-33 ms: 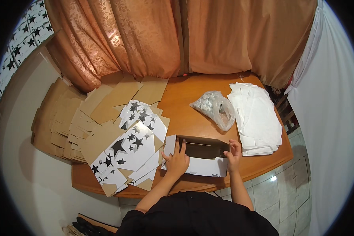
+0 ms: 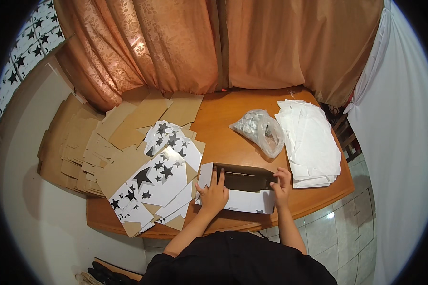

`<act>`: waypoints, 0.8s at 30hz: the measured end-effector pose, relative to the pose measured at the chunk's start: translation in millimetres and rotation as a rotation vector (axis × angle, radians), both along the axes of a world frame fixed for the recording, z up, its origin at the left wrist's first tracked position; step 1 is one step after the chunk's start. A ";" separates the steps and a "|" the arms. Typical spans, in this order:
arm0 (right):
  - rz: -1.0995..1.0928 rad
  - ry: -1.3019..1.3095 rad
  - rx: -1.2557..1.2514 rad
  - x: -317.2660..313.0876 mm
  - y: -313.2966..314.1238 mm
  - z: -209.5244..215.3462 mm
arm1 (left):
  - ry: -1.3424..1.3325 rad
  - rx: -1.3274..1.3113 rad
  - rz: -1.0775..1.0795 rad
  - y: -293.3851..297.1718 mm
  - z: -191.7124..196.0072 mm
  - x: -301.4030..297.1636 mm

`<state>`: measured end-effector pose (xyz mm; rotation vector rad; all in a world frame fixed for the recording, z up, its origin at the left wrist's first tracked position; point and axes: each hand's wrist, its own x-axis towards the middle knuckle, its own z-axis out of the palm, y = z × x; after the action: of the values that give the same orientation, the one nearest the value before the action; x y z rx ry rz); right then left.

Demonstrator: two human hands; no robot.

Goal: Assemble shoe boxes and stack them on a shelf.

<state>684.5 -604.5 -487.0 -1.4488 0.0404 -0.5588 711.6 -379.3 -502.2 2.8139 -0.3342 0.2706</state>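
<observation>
hands on a half-folded white cardboard box with dark inside (image 2: 245, 187): your left hand (image 2: 214, 192) presses flat, fingers spread, on its left end; your right hand (image 2: 281, 185) pinches its right edge.

A round wooden table (image 2: 223, 118) fills the middle of the frame. On its left half lies a spread of flat cardboard blanks (image 2: 81, 142), brown side up, with several star-printed white blanks (image 2: 157, 175) fanned on top of them toward lower centre-left. A clear plastic bag (image 2: 259, 130) with small silvery contents sits right of centre, just beside a stack of white sheets (image 2: 311, 142) at the table's right edge. Orange patterned curtains (image 2: 199, 42) hang across the top; a white cloth (image 2: 394, 118) hangs at right, above a tiled floor (image 2: 347, 232).
</observation>
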 end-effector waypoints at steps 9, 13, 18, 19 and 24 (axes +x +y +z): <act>-0.033 0.143 -0.818 14.8 25.7 12.0 | -0.702 -0.349 -0.330 27.0 -31.1 -5.3; -0.034 0.211 -0.920 16.2 25.8 17.2 | -0.590 -0.751 -0.218 46.9 -30.7 -4.3; 0.054 0.281 -0.919 17.5 19.5 12.8 | 0.053 -0.772 -0.034 57.1 -1.6 17.3; 0.057 0.283 -0.920 16.9 15.6 10.6 | -0.008 -0.628 -0.044 55.3 0.6 20.2; 0.138 0.223 -0.864 11.1 3.3 1.2 | -0.134 -0.357 0.080 51.5 -3.4 24.0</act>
<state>695.5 -601.2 -485.8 -2.3310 -0.1416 -0.2975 735.7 -327.9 -505.6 2.4652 -0.1800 0.4863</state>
